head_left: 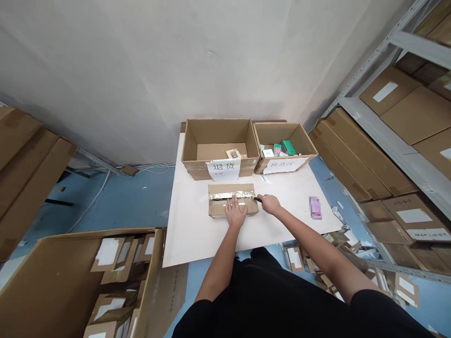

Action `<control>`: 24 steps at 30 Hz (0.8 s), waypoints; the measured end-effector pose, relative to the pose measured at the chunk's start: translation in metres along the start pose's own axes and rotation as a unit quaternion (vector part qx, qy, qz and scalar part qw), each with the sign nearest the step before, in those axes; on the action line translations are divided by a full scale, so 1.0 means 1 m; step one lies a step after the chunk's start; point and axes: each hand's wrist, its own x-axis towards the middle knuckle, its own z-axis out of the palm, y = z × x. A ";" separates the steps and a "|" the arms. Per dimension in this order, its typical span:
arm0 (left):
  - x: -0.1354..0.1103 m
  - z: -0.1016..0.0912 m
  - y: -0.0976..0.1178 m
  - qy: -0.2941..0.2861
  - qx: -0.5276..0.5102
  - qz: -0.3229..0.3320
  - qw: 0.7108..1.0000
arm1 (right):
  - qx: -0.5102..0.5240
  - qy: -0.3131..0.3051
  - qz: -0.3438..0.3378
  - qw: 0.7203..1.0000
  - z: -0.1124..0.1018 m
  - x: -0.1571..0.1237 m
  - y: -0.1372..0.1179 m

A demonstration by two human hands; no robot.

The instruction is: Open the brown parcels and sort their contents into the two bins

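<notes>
Head view: person at white-topped table; small taped carton lies flat nr its middle, in front of larger box w/ sign; smaller box to that one's R.
L hand: palm down on carton, fingers a bit spread, gripping nothing; fingertips at/nr the seam.
R hand: wrapped round a cutter, just beside carton's R end; tool's tip at seam's R end. Blade too small to make out.
Seam: shiny tape along it; dark slit L of the fingers, so poss. part cut. Depth: can't tell.
Finger risk: L fingertips sit roughly in line w/ cutter; a slip or hard pull along seam could nick them.
Contents risk: contents hidden; blade pushed too deep could score whatever's inside.
Carton risk: one palm steadies it; light pressure + sideways drag could twist or slide it.
Larger box: close behind carton; a shove away from the body could bump the two together.
Purple item: pixelated, ID unclear, nr table's R edge; a stray R forearm could sweep it off.
</notes>
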 end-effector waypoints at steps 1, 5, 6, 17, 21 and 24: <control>0.000 -0.001 0.001 0.000 -0.003 -0.002 1.000 | 0.012 0.010 -0.010 1.000 -0.001 0.000 -0.003; 0.000 -0.005 0.001 0.008 -0.007 -0.003 1.000 | 0.043 0.028 -0.062 0.997 0.006 0.008 -0.025; -0.001 -0.005 0.001 0.010 -0.007 -0.002 1.000 | 0.043 0.023 -0.064 0.997 0.009 0.010 -0.030; -0.006 -0.002 -0.002 0.008 0.003 -0.001 1.000 | 0.147 0.077 0.069 0.984 0.031 -0.005 0.021; -0.010 0.002 0.004 0.002 0.002 -0.026 1.000 | 0.350 0.159 0.177 0.906 0.073 -0.009 0.005; -0.015 0.007 0.017 -0.015 -0.017 -0.058 0.998 | 0.428 0.168 0.231 0.858 0.106 -0.006 -0.014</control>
